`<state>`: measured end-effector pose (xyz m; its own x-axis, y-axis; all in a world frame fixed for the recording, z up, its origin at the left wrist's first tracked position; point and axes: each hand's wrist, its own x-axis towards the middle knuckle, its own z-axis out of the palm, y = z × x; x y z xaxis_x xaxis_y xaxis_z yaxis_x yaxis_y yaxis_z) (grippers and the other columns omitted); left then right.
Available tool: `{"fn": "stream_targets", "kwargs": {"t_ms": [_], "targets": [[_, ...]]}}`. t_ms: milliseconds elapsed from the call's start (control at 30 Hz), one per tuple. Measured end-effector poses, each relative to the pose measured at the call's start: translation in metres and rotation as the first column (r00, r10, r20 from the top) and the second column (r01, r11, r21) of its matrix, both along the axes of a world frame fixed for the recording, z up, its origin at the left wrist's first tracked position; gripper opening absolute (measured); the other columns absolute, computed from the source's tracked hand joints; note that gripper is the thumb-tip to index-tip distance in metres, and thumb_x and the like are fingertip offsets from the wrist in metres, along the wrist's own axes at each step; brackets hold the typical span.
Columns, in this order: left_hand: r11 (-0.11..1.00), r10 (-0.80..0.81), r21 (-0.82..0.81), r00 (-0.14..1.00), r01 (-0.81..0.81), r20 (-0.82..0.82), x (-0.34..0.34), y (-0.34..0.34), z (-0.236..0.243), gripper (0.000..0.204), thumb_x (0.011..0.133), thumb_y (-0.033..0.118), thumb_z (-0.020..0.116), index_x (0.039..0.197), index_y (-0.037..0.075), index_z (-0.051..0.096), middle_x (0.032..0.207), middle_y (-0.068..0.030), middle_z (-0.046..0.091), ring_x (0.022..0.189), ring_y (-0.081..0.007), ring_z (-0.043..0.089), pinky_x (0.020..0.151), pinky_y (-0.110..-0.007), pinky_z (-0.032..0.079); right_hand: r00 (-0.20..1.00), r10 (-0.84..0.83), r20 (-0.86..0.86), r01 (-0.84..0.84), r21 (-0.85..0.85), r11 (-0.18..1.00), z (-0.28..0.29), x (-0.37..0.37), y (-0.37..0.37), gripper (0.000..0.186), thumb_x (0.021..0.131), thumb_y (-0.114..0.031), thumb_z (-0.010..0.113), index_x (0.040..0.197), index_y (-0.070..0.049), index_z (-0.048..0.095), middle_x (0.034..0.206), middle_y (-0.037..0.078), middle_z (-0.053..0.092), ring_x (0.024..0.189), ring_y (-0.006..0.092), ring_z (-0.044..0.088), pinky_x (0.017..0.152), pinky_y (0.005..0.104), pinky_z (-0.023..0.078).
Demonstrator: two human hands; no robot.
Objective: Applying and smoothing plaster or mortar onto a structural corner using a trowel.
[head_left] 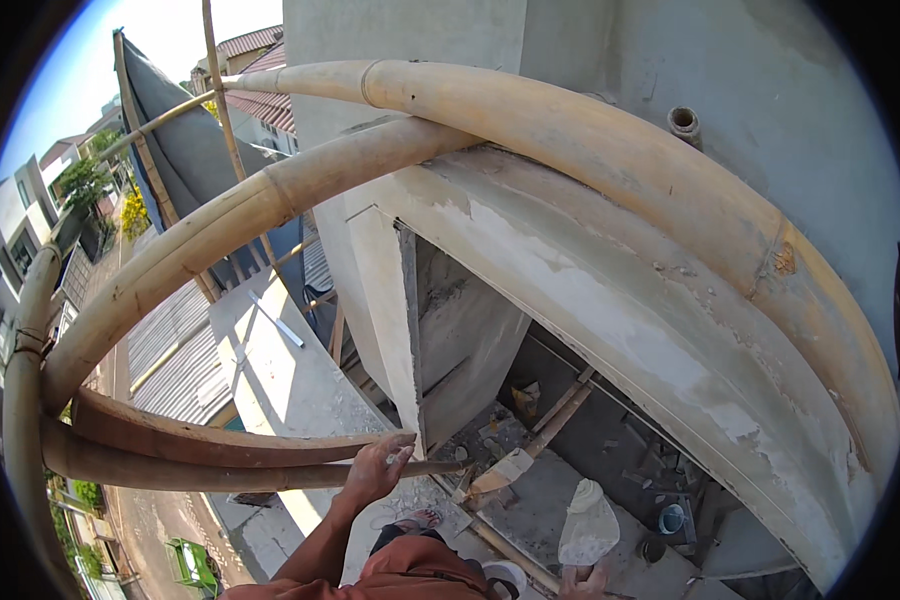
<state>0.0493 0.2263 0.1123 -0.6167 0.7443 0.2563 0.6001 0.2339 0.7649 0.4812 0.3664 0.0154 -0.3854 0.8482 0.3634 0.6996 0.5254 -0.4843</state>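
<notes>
At lower centre my left hand (375, 470) closes around a thin bamboo pole (270, 478), just beside the end of a brown wooden board (220, 440). At the bottom edge, my right hand (583, 583) is only partly in view. It grips a plaster-coated flat trowel (588, 540), and a pale mound of plaster sits on the blade; the handle is hidden in the fingers. Past the hands rises a grey rendered wall corner (410, 340). A sloping plastered beam (610, 320) with white patches runs down to the right.
Thick bamboo poles (570, 130) arch across the view at upper body height. A pale bucket (505, 575) stands by my body. Below the beam, a lower floor holds a blue bucket (672, 518) and rubble. A metal straightedge (278, 320) lies on a ledge above the street.
</notes>
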Motion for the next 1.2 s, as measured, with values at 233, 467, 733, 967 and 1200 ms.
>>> {"fn": "stream_targets", "kwargs": {"t_ms": [233, 467, 733, 967, 1200], "targets": [[0.728, 0.44, 0.636, 0.886, -0.256, -0.147, -0.021, -0.042, 0.151, 0.031, 0.102, 0.025, 0.048, 0.107, 0.0, 0.065, 0.081, -0.0148, 0.069, 0.084, -0.0253, 0.068, 0.085, -0.04, 0.051, 0.977, 0.174, 0.125, -0.138, -0.254, 0.957, 0.13, -0.063, 0.053, 0.05, 0.087, -0.037, 0.069, 0.117, 0.002, 0.06, 0.097, 0.025, 0.063, 0.09, 0.0456, 0.059, 0.079, 0.0503, 0.047], [0.233, 0.53, 0.955, 0.848, -0.183, 0.033, -0.075, -0.026, 0.172, 0.037, 0.106, 0.031, 0.039, 0.098, 0.0, 0.057, 0.074, -0.0119, 0.061, 0.068, -0.0197, 0.06, 0.082, -0.04, 0.049, 0.933, 0.329, -0.146, -0.351, -0.167, 0.921, 0.262, -0.166, 0.036, 0.043, 0.088, -0.024, 0.071, 0.117, 0.005, 0.059, 0.105, 0.019, 0.066, 0.097, 0.0358, 0.064, 0.08, 0.0409, 0.05], [0.577, 0.335, 0.737, 0.925, -0.353, 0.18, -0.102, -0.028, 0.138, 0.034, 0.102, 0.025, 0.049, 0.089, -0.003, 0.065, 0.066, -0.0124, 0.066, 0.068, -0.02, 0.063, 0.073, -0.034, 0.05, 0.728, 0.468, -0.501, -0.575, -0.074, 0.815, 0.326, -0.26, 0.02, 0.03, 0.09, -0.021, 0.066, 0.103, 0.0, 0.048, 0.082, 0.012, 0.054, 0.053, 0.013, 0.052, 0.047, 0.0267, 0.042], [0.332, 0.458, 0.786, 0.818, -0.521, 0.349, -0.126, -0.045, 0.104, 0.039, 0.105, 0.032, 0.041, 0.119, -0.001, 0.057, 0.1, -0.0162, 0.068, 0.087, -0.0223, 0.066, 0.095, -0.041, 0.046, 0.623, 0.545, -0.561, -0.628, 0.058, 0.776, 0.436, -0.356, -0.007, 0.039, 0.093, -0.033, 0.063, 0.105, 0.001, 0.048, 0.079, 0.008, 0.049, 0.054, 0.0109, 0.048, 0.046, 0.0203, 0.038], [-0.325, -0.507, 0.937, 0.86, -0.129, -0.058, -0.173, -0.028, 0.162, 0.069, 0.1, 0.053, 0.038, 0.15, 0.005, 0.028, 0.149, -0.0116, 0.038, 0.137, -0.0293, 0.038, 0.117, -0.052, 0.024, 0.645, 0.653, -0.396, -0.654, 0.157, 0.74, 0.568, -0.448, 0.038, 0.036, 0.101, -0.036, 0.05, 0.113, -0.001, 0.049, 0.077, -0.001, 0.045, 0.055, 0.0015, 0.043, 0.05, 0.0162, 0.044]]}}
